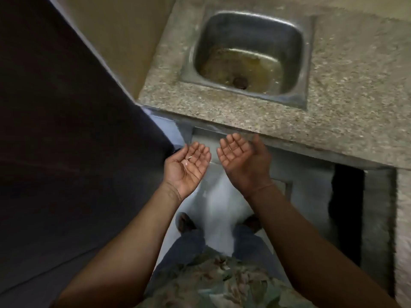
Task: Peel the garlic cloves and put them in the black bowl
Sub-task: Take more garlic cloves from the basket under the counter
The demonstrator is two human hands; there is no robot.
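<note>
- Both of our hands were held palm up in front of us, fingers relaxed and lightly cupped, gripping nothing.
- Our left hand [188, 165] and right hand [241, 158] were near each other but apart, with a gap between them, just below the front edge of the desk [289, 121].
- One small pale glint [189, 158] lay on the fingers of the left hand; whether it was a ring or a scrap of skin we could not tell.
- We could not tell where the garlic cloves or the black bowl were.
- A metal sink [255, 32] was set into the speckled stone desk beyond our hands, with brownish murky water [240, 63] lying around its drain [240, 82].
- A dark panel [55, 130] filled the left side of our view.
- Below the hands we saw the pale floor [218, 207], our left foot [184, 223] and right foot [252, 222], blue trousers [189, 245] and a patterned shirt [222, 285].
- A dark opening [347, 207] showed under the desk on the right.
</note>
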